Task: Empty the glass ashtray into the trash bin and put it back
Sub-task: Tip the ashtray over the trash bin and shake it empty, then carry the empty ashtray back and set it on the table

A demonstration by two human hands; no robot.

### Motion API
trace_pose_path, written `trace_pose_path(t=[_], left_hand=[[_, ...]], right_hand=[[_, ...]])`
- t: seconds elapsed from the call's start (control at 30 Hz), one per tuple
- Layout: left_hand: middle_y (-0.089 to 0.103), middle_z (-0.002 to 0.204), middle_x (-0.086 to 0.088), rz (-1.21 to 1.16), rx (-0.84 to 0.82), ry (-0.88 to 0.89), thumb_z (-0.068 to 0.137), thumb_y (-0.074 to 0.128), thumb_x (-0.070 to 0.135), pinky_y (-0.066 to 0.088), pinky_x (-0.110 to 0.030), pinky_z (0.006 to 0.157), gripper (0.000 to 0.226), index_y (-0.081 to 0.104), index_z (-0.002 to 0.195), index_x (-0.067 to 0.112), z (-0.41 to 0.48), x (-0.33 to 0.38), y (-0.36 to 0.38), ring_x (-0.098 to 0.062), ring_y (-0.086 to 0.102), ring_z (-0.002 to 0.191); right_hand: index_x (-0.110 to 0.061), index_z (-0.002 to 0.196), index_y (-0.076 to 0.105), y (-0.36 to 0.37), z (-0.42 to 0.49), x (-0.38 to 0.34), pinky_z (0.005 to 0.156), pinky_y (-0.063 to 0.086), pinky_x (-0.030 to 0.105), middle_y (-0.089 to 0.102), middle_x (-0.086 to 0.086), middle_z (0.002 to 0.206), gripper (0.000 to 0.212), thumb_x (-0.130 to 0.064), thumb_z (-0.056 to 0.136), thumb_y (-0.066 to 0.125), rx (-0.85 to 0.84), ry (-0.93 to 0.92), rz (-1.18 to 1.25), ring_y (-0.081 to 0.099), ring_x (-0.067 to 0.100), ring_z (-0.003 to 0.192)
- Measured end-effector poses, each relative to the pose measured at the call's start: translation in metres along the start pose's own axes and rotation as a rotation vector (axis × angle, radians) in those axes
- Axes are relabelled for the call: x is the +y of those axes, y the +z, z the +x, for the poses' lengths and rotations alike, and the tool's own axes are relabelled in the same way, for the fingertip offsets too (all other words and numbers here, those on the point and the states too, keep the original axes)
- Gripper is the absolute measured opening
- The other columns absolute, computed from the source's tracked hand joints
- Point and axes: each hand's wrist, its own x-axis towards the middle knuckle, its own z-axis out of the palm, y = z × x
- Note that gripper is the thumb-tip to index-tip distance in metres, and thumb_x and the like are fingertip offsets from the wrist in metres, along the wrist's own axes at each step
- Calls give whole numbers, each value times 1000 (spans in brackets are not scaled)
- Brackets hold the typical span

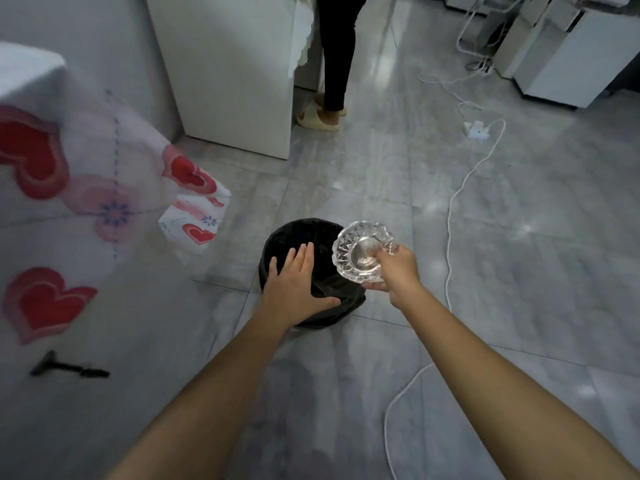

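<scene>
Head view, looking down at a grey tiled floor point(485, 271). The right hand point(398, 271) grips the glass ashtray point(360, 251) by its near rim, fingers closed on the edge with the thumb over the top; the fingertips under the glass are hard to make out. The ashtray is tilted, its hollow facing the camera, held over the right edge of the trash bin point(311, 237). Small dark specks show in the hollow; what they are cannot be told. The left hand point(298, 285) lies flat and open, fingers extended and slightly spread, thumb out to the side, over the bin's near rim and black liner; whether it presses on the liner cannot be told. The hand hides much of the bin's opening.

At left, a table draped in a heart-printed cloth point(86, 202), blurred and cut off by the frame, bears a dark object point(69, 368) too blurred to identify. Beyond the bin stand a white cabinet point(225, 81) and another person's legs point(336, 64) in dark trousers and sandals. A white cable point(450, 216) runs across the floor from a power strip point(477, 130).
</scene>
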Motion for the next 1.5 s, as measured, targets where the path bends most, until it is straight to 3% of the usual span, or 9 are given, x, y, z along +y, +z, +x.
trace_pose_path(t=[0.2, 0.37, 0.5, 0.57, 0.67, 0.8, 0.97, 1.33, 1.5], left_hand=[[9, 163, 2, -172, -49, 4, 68, 65, 71, 3, -49, 122, 118, 4, 154, 18, -33, 49, -106, -19, 6, 150], [24, 159, 1, -236, -23, 51, 62, 73, 67, 7, -49, 121, 122, 10, 153, 18, -78, 74, -204, -19, 18, 148], [44, 148, 2, -300, 72, 50, 57, 82, 58, 15, -45, 119, 114, 26, 148, 18, -126, 91, -269, -17, 38, 139], [45, 147, 1, -279, 76, 27, 57, 83, 57, 14, -44, 119, 113, 28, 147, 16, -150, 101, -294, -16, 39, 138], [42, 150, 1, -263, 80, -6, 56, 81, 61, 14, -49, 121, 117, 26, 148, 15, -176, 108, -313, -16, 37, 140], [43, 150, -1, -206, 138, -23, 57, 78, 64, 18, -47, 120, 118, 25, 148, 14, -199, 113, -337, -18, 39, 139], [46, 146, -2, -190, 248, -56, 54, 81, 62, 15, -44, 121, 119, 25, 148, 15, -224, 115, -358, -22, 40, 137], [47, 146, 1, -92, 471, -291, 52, 76, 71, 22, -44, 118, 118, 31, 147, 17, -322, 89, -373, -19, 44, 134], [51, 143, 2, -73, 650, -591, 52, 78, 68, 28, -48, 116, 115, 33, 146, 19, -422, 42, -382, -19, 49, 130]], right_hand=[[-21, 90, 63, -32, -85, -85, 42, 55, 28, 70, 9, 111, 8, -15, 92, 58, -202, 28, -28, 69, 26, 84], [-15, 107, 64, -51, -159, -154, 50, 56, 27, 71, 3, 101, 18, -20, 90, 62, -344, 46, -119, 65, 18, 76], [-20, 133, 43, -60, -216, -189, 51, 55, 28, 60, 8, 126, 38, -20, 96, 52, -381, -27, -245, 65, 28, 102], [-22, 147, 23, -67, -243, -202, 79, 59, 39, 43, 9, 145, 51, -18, 100, 42, -436, -163, -382, 52, 32, 125], [-12, 154, 6, -80, -277, -221, 113, 30, 33, 17, 9, 161, 64, -16, 101, 42, -506, -337, -568, 23, 24, 147], [-12, 154, -8, -94, -300, -247, 116, 13, 27, -3, 7, 164, 85, -28, 97, 54, -633, -510, -838, 5, 19, 151], [-10, 153, -11, -100, -314, -272, 121, 15, 30, -5, 10, 163, 116, -43, 81, 73, -742, -700, -1074, 5, 22, 151], [-2, 153, -4, -40, -378, -273, 116, 28, 33, 1, 16, 162, 121, -33, 72, 81, -846, -1110, -1283, 23, 33, 146], [-9, 154, 0, 34, -463, -262, 109, 39, 40, 8, 12, 163, 119, -53, 71, 74, -945, -1457, -1394, 35, 33, 141]])
